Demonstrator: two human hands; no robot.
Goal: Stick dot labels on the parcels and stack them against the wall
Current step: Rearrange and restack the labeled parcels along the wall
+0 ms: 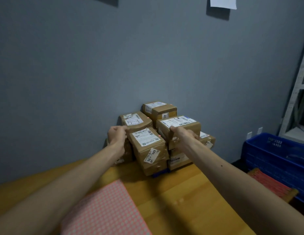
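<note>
Parcels (148, 145), boxy taped cardboard; L grip (116, 133), R grip (185, 134) each hold one.

We seem to be in a parcel-handling stockroom. At twelve o'clock, taped brown cardboard parcels (147, 146) with printed shipping labels are piled against a bare grey wall (80, 65). A blue plastic crate (275, 155) sits at three o'clock beneath white metal shelving (300, 92). A sheet of pink dot labels (103, 211) lies at six o'clock on the yellow wooden table (190, 200).
</note>
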